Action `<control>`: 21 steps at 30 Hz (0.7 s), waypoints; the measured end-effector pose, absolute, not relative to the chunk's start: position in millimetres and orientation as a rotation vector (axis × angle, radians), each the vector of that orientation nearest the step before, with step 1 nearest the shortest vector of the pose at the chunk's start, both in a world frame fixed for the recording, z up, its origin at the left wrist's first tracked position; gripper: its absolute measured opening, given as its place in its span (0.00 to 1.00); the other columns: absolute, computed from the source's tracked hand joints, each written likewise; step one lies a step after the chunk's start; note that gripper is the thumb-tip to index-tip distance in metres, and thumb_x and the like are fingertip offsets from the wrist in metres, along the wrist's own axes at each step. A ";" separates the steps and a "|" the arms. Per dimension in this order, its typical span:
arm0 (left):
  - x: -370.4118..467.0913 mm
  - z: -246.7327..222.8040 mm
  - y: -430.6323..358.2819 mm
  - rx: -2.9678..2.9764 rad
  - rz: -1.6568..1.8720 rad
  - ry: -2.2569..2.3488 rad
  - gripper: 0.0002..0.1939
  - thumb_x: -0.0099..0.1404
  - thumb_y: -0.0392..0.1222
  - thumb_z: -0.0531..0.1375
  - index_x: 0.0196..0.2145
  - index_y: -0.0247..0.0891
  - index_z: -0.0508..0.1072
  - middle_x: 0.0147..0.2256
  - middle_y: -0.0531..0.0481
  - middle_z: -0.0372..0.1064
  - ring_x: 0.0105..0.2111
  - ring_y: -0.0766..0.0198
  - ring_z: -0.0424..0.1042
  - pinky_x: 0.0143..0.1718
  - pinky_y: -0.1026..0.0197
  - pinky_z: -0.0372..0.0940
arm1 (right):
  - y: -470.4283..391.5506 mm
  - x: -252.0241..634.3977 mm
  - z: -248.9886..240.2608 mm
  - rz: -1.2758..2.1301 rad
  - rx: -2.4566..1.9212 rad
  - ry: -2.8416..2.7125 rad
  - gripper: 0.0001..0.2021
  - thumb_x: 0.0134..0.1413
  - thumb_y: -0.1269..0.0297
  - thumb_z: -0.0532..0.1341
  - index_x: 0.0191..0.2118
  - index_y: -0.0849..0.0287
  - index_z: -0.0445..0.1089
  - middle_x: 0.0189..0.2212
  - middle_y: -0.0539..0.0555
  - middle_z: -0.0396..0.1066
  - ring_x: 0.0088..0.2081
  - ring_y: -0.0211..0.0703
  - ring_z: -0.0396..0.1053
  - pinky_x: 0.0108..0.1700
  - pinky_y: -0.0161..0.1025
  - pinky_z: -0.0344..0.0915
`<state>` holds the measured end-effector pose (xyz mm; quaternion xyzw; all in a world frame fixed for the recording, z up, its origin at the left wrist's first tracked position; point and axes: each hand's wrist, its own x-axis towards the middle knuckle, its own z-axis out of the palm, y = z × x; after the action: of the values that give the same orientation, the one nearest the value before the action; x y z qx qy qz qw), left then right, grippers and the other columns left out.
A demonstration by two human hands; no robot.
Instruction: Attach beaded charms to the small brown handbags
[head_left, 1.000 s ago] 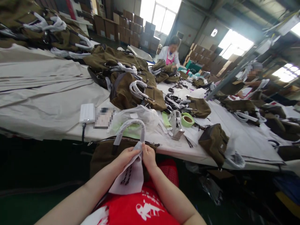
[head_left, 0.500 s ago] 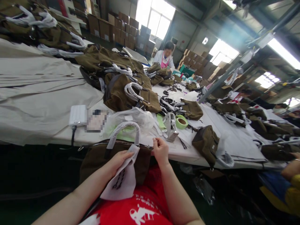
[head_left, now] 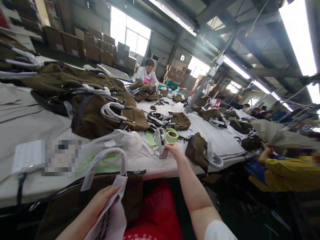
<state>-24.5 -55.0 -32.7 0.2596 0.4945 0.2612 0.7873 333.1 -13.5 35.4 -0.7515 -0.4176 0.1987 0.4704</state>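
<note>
An olive-brown handbag [head_left: 132,191] with a white-wrapped handle [head_left: 105,158] leans against the table edge in front of me. My left hand [head_left: 106,200] grips a thin white sheet [head_left: 116,213] hanging over the bag's front, thumb on top; dark braided strips show on the sheet. Stretched out to the right, my right hand [head_left: 173,150] has its fingertips pinched at the front end of a grey tape dispenser [head_left: 160,141]. Whatever lies between those fingertips is too small to make out. A roll of green tape [head_left: 172,135] rests beside the dispenser.
Brown bags [head_left: 100,115] are piled at the left, and another bag [head_left: 197,150] lies at the right edge. Clear plastic [head_left: 117,140], a white power bank [head_left: 28,156] and a blurred rectangle sit nearby. Co-workers are across the table and at far right.
My right hand has left the bag's zipper end and reached right to the tape dispenser. My left hand still holds the white sheet. The view has turned right and up.
</note>
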 end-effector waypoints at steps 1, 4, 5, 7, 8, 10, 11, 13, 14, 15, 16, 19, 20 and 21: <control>-24.3 -32.0 -55.6 0.557 0.565 1.064 0.13 0.51 0.44 0.71 0.31 0.33 0.77 0.22 0.45 0.74 0.20 0.63 0.71 0.20 0.67 0.64 | -16.4 331.6 35.3 0.510 -1.829 -1.003 0.12 0.45 0.58 0.64 0.24 0.64 0.75 0.17 0.50 0.70 0.22 0.38 0.64 0.29 0.35 0.60; -24.3 -27.8 -57.2 0.565 0.575 1.068 0.11 0.51 0.42 0.70 0.29 0.33 0.76 0.22 0.46 0.74 0.19 0.63 0.71 0.20 0.67 0.64 | -27.6 328.5 35.7 0.527 -1.829 -0.941 0.14 0.45 0.56 0.63 0.29 0.64 0.76 0.23 0.52 0.74 0.27 0.39 0.68 0.31 0.34 0.62; -24.5 -26.3 -57.6 0.567 0.577 1.073 0.11 0.51 0.42 0.70 0.29 0.33 0.76 0.22 0.46 0.74 0.20 0.62 0.71 0.20 0.67 0.65 | -31.6 327.9 35.5 0.522 -1.835 -0.923 0.14 0.45 0.55 0.63 0.29 0.63 0.76 0.24 0.52 0.75 0.28 0.39 0.69 0.31 0.33 0.62; -25.0 -24.4 -57.5 0.565 0.571 1.072 0.11 0.51 0.41 0.70 0.31 0.34 0.76 0.24 0.46 0.74 0.20 0.62 0.72 0.21 0.66 0.66 | -39.1 327.5 33.6 0.545 -1.864 -0.897 0.13 0.45 0.56 0.63 0.28 0.62 0.75 0.24 0.51 0.74 0.26 0.38 0.68 0.28 0.32 0.61; -25.2 -24.3 -57.2 0.564 0.568 1.069 0.12 0.50 0.41 0.71 0.32 0.34 0.76 0.24 0.46 0.75 0.20 0.62 0.72 0.21 0.66 0.66 | -42.5 327.7 32.1 0.577 -1.884 -0.889 0.12 0.45 0.57 0.63 0.26 0.62 0.74 0.22 0.51 0.74 0.23 0.37 0.67 0.26 0.32 0.61; -25.2 -25.7 -56.2 0.569 0.560 1.072 0.14 0.49 0.42 0.71 0.32 0.34 0.76 0.23 0.46 0.74 0.20 0.62 0.71 0.21 0.66 0.65 | -48.3 328.9 28.9 0.665 -1.933 -0.877 0.10 0.45 0.60 0.63 0.22 0.62 0.72 0.18 0.51 0.71 0.18 0.35 0.63 0.22 0.32 0.59; -25.1 -26.9 -55.8 0.577 0.561 1.080 0.14 0.49 0.42 0.71 0.32 0.33 0.76 0.23 0.47 0.74 0.19 0.62 0.71 0.20 0.66 0.65 | -51.0 329.7 27.9 0.706 -1.959 -0.873 0.09 0.44 0.62 0.63 0.21 0.62 0.70 0.16 0.50 0.69 0.16 0.34 0.62 0.20 0.31 0.58; -24.4 -29.1 -55.6 0.597 0.568 1.102 0.16 0.47 0.44 0.72 0.31 0.33 0.76 0.22 0.47 0.73 0.19 0.63 0.70 0.20 0.65 0.64 | -56.4 329.3 28.1 0.775 -2.005 -0.887 0.10 0.43 0.65 0.64 0.18 0.62 0.68 0.13 0.50 0.66 0.14 0.33 0.59 0.18 0.31 0.57; -23.9 -29.9 -55.8 0.608 0.570 1.107 0.17 0.46 0.45 0.73 0.30 0.33 0.76 0.22 0.47 0.73 0.19 0.63 0.70 0.20 0.65 0.63 | -59.0 327.1 29.6 0.809 -2.019 -0.908 0.09 0.43 0.66 0.64 0.18 0.63 0.68 0.12 0.50 0.66 0.13 0.33 0.59 0.18 0.31 0.56; -23.4 -30.2 -56.3 0.620 0.572 1.105 0.18 0.45 0.45 0.73 0.30 0.32 0.76 0.22 0.47 0.73 0.19 0.63 0.70 0.20 0.65 0.63 | -61.4 322.7 31.8 0.847 -2.022 -0.936 0.09 0.43 0.66 0.65 0.19 0.63 0.70 0.13 0.50 0.66 0.14 0.33 0.59 0.18 0.30 0.56; -22.7 -30.1 -56.8 0.636 0.576 1.099 0.18 0.44 0.46 0.73 0.30 0.32 0.76 0.22 0.47 0.73 0.19 0.63 0.69 0.20 0.65 0.63 | -63.5 315.8 34.6 0.896 -2.004 -0.985 0.08 0.44 0.66 0.65 0.21 0.64 0.71 0.14 0.50 0.68 0.14 0.32 0.60 0.18 0.30 0.56; -20.6 -28.9 -57.8 0.671 0.591 1.086 0.19 0.44 0.47 0.73 0.30 0.32 0.76 0.22 0.48 0.73 0.20 0.65 0.69 0.22 0.66 0.62 | -66.5 279.4 42.7 1.066 -1.835 -1.257 0.10 0.50 0.61 0.63 0.29 0.63 0.75 0.20 0.51 0.72 0.17 0.32 0.62 0.21 0.29 0.58; -19.9 -28.7 -57.9 0.674 0.596 1.089 0.19 0.44 0.47 0.72 0.30 0.32 0.76 0.22 0.48 0.73 0.20 0.65 0.69 0.22 0.66 0.61 | -66.5 263.0 43.7 1.124 -1.763 -1.354 0.11 0.51 0.60 0.62 0.30 0.63 0.76 0.20 0.50 0.72 0.17 0.32 0.62 0.21 0.29 0.58; -19.4 -28.6 -57.9 0.672 0.599 1.093 0.20 0.44 0.48 0.72 0.31 0.31 0.76 0.22 0.48 0.73 0.20 0.65 0.68 0.22 0.66 0.61 | -65.9 245.7 43.2 1.187 -1.697 -1.439 0.12 0.53 0.59 0.61 0.30 0.63 0.76 0.20 0.50 0.72 0.18 0.32 0.62 0.21 0.29 0.58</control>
<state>-19.4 -57.9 -28.6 0.3088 0.5020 0.2749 0.7596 245.7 -65.9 43.2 -0.6409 -0.5434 0.4482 0.3050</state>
